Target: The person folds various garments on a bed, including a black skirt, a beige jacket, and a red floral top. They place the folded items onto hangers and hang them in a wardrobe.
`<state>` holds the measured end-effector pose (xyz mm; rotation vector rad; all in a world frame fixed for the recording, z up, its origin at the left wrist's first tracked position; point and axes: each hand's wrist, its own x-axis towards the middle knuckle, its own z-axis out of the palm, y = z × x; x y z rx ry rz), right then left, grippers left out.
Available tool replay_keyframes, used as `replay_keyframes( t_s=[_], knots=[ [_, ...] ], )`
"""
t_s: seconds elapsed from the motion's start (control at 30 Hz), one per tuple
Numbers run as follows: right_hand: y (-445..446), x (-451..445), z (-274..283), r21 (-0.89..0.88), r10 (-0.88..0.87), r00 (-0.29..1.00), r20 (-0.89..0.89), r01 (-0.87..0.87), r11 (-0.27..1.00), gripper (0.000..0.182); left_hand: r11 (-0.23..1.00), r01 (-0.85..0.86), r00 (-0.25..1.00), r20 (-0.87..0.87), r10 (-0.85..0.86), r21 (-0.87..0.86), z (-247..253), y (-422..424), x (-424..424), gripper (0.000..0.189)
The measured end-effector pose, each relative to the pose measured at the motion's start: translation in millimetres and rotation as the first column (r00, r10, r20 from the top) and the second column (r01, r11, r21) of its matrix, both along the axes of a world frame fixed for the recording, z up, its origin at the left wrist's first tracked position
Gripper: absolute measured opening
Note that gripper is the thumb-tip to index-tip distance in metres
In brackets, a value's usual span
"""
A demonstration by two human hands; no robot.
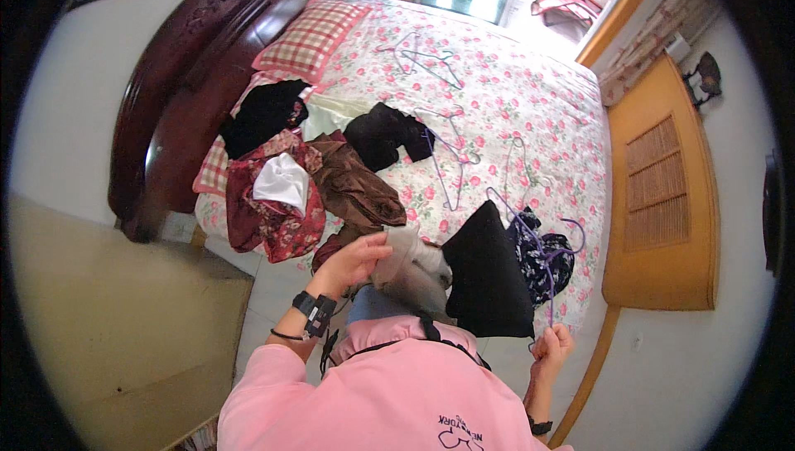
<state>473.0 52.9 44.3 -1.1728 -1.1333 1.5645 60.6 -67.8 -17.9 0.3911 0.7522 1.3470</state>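
My left hand [363, 258] has its fingers on the edge of a beige-grey garment [410, 264], which lies bunched in front of my waist. At the right, my right hand [553, 345] is closed around the lower end of a purple clothes hanger [545, 255]. A black garment [490, 277] spreads beside that hanger, with its lower corner close to my right fingers. Behind the hanger is a navy garment with a white floral pattern [559, 261]. Brown clothing [357, 187] lies on the bed beyond my left hand.
The bed's floral sheet [534, 97] bears several loose hangers, including a green one [435, 66] and a purple one [456, 171]. Black clothes [385, 137], a red floral garment [292, 233] and a white cloth [282, 181] lie near the dark wooden headboard [180, 91]. A wooden footboard [658, 202] stands right.
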Motion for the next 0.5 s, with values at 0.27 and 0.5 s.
replay_keyframes(
  t_s=[0.27,0.5],
  knots=[
    [3.6,1.1,8.3,0.008,-0.008,1.000,-0.016,0.008,1.000,0.025,0.781,-0.423,0.903,0.142,0.405,0.460,151.7,33.6,-37.0,0.083],
    [8.8,-1.9,11.8,0.055,-0.020,1.000,0.024,0.018,0.998,0.028,0.548,-0.578,0.761,0.158,0.629,0.605,213.5,44.9,-43.0,0.080]
  ],
)
